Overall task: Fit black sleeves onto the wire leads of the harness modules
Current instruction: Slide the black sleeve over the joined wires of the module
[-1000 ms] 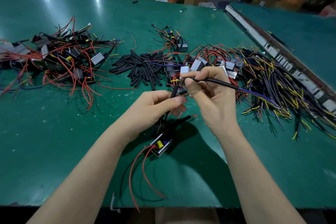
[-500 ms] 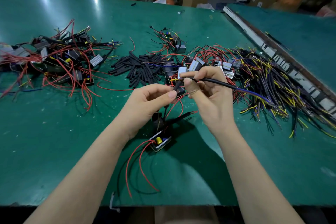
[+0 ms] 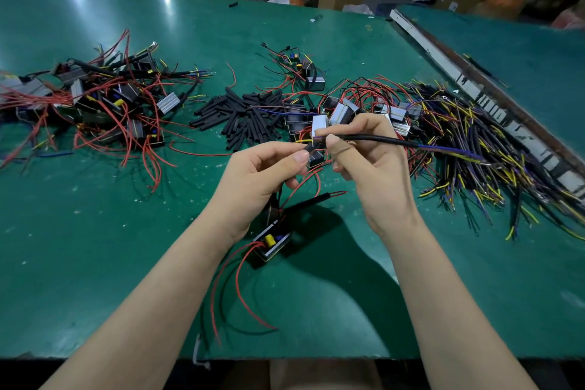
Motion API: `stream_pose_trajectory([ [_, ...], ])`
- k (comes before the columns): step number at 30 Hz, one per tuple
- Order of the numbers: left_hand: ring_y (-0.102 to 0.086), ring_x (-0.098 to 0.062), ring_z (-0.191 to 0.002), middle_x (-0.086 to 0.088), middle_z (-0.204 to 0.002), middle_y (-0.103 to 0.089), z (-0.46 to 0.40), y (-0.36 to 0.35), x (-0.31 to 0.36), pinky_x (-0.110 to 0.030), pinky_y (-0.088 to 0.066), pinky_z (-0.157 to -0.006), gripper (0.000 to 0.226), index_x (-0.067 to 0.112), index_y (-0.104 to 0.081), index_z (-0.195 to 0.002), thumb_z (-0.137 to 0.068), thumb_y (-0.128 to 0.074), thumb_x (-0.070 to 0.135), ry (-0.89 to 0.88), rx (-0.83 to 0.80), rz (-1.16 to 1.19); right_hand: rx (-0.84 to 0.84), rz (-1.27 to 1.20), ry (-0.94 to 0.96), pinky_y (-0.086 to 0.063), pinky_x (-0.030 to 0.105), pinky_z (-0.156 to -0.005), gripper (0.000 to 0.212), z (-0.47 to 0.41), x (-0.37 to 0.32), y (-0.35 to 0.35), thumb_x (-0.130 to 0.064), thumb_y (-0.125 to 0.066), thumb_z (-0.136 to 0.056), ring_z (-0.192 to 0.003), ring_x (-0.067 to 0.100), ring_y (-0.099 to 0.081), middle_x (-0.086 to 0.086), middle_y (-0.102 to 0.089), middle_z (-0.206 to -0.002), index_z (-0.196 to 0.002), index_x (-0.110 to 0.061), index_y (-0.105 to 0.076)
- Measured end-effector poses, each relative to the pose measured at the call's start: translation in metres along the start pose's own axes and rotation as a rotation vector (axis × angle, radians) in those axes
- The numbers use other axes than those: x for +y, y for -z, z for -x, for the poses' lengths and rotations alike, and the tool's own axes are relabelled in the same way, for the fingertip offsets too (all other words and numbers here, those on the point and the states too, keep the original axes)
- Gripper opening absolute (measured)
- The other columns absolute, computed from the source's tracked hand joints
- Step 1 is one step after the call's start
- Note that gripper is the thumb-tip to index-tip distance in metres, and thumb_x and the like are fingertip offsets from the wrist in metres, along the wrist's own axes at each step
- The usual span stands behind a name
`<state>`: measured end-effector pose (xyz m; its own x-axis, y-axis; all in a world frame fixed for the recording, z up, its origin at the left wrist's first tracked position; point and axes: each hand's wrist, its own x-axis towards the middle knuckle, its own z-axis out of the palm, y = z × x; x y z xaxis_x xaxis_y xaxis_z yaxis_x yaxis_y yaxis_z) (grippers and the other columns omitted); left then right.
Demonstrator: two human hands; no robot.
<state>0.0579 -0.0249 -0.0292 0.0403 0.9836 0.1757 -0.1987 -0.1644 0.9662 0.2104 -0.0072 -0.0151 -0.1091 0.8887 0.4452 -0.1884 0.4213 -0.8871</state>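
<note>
Sleeve [image 3: 311,146], short black tubing, pinched in left hand [image 3: 262,174] grip; right hand [image 3: 370,161] grip pinches round black cable [image 3: 380,139] above green surface [image 3: 95,247].

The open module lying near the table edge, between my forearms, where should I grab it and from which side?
Probably grip the open module across its two long metal side walls, coming from above. Its open face with the yellow part points up, and red wires trail off its near-left end, so those long sides look freest.
</note>
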Motion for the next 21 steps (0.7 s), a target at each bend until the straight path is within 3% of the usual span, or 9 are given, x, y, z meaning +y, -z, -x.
stream_pose_trajectory([
  [5,-0.051,-0.002,-0.053,0.006,-0.062,-0.065,0.0012,-0.0002,0.0012,-0.010,-0.041,-0.054,0.013,0.017,-0.071,-0.084,-0.072,-0.067,0.022,-0.010,-0.010,-0.008,0.015,-0.109,-0.108,-0.039,0.013,-0.050,0.031,-0.0029,-0.0024,0.0025,-0.003,-0.060,-0.081,-0.049,0.007,-0.054,0.000,-0.075,-0.082,-0.099,-0.019,-0.041],
  [9,-0.050,-0.001,-0.052,0.007,-0.061,-0.064,0.0007,0.0014,-0.0003,-0.010,-0.041,-0.053,0.007,0.016,-0.071,-0.082,-0.081,-0.067,0.010,-0.032,0.033,-0.059,0.009,-0.043,-0.100,-0.042,0.010,-0.051,0.022,-0.0013,-0.0008,0.0030,0.003,-0.062,-0.085,-0.049,0.004,-0.053,-0.008,-0.071,-0.071,-0.088,-0.016,-0.051],
  [14,-0.044,-0.002,-0.050,0.008,-0.056,-0.060,-0.0001,0.0008,-0.0008,-0.011,-0.036,-0.049,0.011,0.018,-0.071,-0.076,-0.083,-0.067,0.011,-0.034,0.059,-0.104,0.046,0.064,-0.162,-0.039,0.012,-0.048,0.011,-0.0024,0.0021,0.0026,-0.017,-0.065,-0.082,-0.051,0.004,-0.054,-0.009,-0.068,-0.069,-0.084,-0.022,-0.055],
  [18,-0.041,0.000,-0.048,0.010,-0.053,-0.058,0.0018,-0.0007,-0.0010,-0.010,-0.033,-0.047,0.013,0.018,-0.070,-0.075,-0.083,-0.068,0.007,-0.051,0.056,-0.142,0.127,0.017,-0.317,-0.036,0.016,-0.046,0.013,-0.0046,0.0043,0.0038,-0.031,-0.062,-0.092,-0.052,0.006,-0.053,-0.008,-0.066,-0.066,-0.084,-0.022,-0.056],
  [21,-0.040,0.000,-0.048,0.012,-0.054,-0.057,0.0015,-0.0006,-0.0013,-0.012,-0.033,-0.047,0.013,0.020,-0.070,-0.076,-0.082,-0.069,0.009,-0.067,0.092,-0.188,0.093,-0.066,-0.382,-0.037,0.016,-0.046,0.011,-0.0043,0.0025,0.0067,-0.024,-0.060,-0.092,-0.054,0.008,-0.056,-0.005,-0.065,-0.065,-0.082,-0.020,-0.057],
])
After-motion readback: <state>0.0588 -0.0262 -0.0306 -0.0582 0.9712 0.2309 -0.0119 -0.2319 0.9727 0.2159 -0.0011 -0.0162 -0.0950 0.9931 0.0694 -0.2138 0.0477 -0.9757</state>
